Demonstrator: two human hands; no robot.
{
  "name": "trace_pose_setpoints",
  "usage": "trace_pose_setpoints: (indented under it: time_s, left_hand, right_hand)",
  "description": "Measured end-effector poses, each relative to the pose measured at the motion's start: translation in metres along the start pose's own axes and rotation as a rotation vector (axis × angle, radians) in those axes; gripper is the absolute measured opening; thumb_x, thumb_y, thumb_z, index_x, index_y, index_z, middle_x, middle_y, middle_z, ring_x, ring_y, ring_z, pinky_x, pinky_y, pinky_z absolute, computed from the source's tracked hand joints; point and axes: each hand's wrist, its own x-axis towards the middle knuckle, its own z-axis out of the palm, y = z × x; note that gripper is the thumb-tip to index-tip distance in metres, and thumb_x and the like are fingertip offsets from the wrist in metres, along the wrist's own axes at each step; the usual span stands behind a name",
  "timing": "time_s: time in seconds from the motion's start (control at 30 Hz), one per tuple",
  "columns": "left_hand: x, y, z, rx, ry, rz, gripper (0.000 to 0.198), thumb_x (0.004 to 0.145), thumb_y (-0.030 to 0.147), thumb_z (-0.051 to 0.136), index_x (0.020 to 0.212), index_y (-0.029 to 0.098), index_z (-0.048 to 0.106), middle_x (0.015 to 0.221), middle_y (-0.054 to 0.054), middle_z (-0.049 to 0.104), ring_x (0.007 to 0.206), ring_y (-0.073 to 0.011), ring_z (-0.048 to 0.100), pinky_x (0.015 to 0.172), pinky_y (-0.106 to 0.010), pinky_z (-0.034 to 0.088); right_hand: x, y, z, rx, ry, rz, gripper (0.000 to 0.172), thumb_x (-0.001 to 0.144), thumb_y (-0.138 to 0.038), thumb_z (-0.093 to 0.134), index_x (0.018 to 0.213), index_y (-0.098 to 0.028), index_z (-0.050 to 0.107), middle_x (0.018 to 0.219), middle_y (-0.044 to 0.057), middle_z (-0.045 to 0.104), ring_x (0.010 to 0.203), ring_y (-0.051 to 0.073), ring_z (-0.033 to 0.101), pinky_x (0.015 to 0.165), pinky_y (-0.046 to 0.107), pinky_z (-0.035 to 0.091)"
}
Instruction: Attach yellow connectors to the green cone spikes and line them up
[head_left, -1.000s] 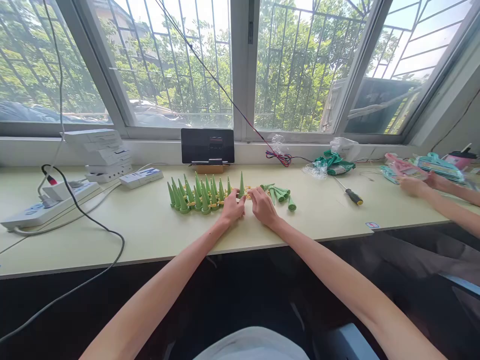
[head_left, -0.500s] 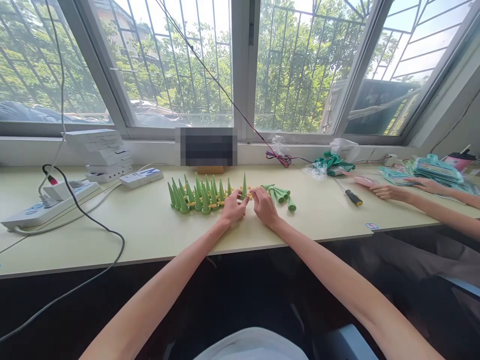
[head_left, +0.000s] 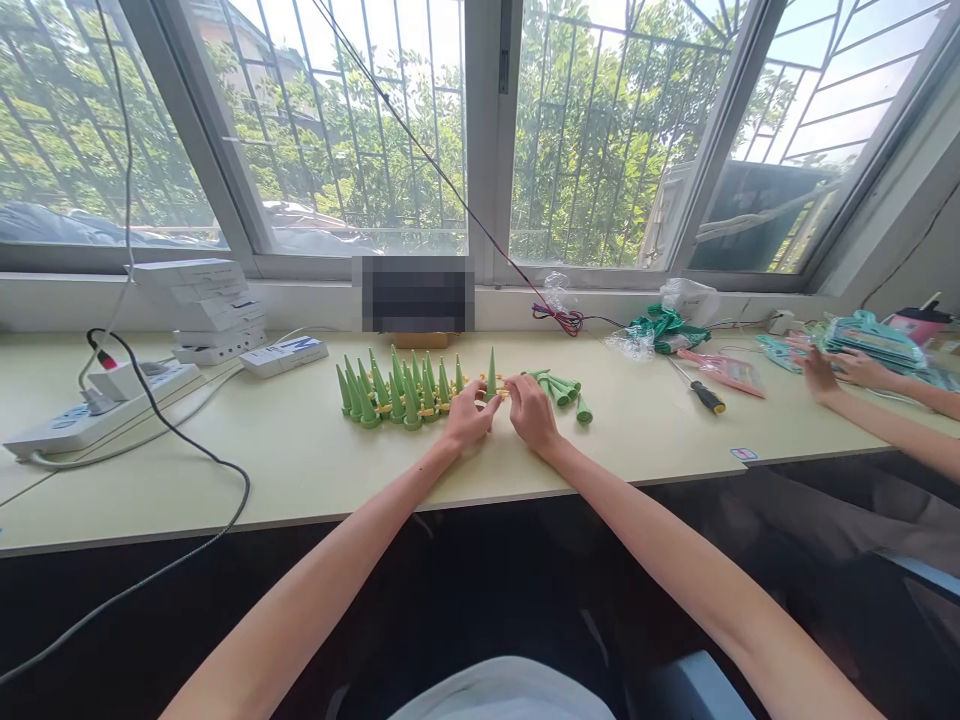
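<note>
A slim green cone (head_left: 492, 372) stands point-up between my hands. My left hand (head_left: 470, 418) has its fingers closed around the cone's lower part. Beside it my right hand (head_left: 531, 412) pinches a small yellow piece (head_left: 505, 392) at the cone's side; the fingers partly cover it. To the left, several upright green cones (head_left: 411, 405) stand in close rows with yellow pieces around and between them. Right of my right hand, several loose green cones (head_left: 559, 388) lie on their sides in a small pile.
On the table (head_left: 300, 455), a screwdriver (head_left: 707, 396) and a pink packet (head_left: 724, 373) lie to the right. A co-worker's hand (head_left: 819, 375) is near teal packets (head_left: 874, 335). White boxes (head_left: 217, 310) and a power strip (head_left: 105, 410) with cables occupy the left.
The cone between my hands has shifted slightly right, and my right hand has moved a little right with it. The co-worker's hand has left the pink packet and moved right.
</note>
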Motion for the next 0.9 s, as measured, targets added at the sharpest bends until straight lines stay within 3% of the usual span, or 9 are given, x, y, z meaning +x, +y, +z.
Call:
trace_pose_setpoints:
  time_s: [0.53, 0.9]
  left_hand:
    - [0.0019, -0.0039, 0.0001, -0.001, 0.032, -0.02, 0.029, 0.079, 0.037, 0.068, 0.093, 0.015, 0.056, 0.055, 0.003, 0.058, 0.038, -0.0109, 0.054, 0.04, -0.022, 0.04]
    - [0.0012, -0.0026, -0.0004, -0.006, 0.024, -0.017, 0.025, 0.08, 0.035, 0.066, 0.092, 0.016, 0.054, 0.058, 0.002, 0.06, 0.039, -0.0116, 0.056, 0.043, -0.023, 0.042]
  right_hand:
    - [0.0003, 0.0045, 0.0028, 0.052, -0.027, -0.042, 0.024, 0.099, -0.024, 0.034, 0.097, -0.018, 0.058, 0.097, 0.009, 0.064, 0.091, 0.019, 0.058, 0.079, 0.027, 0.043]
    - [0.0001, 0.0049, 0.0023, 0.141, -0.009, -0.046, 0.021, 0.097, -0.025, 0.038, 0.099, -0.019, 0.057, 0.1, 0.009, 0.064, 0.092, 0.019, 0.059, 0.084, 0.03, 0.045]
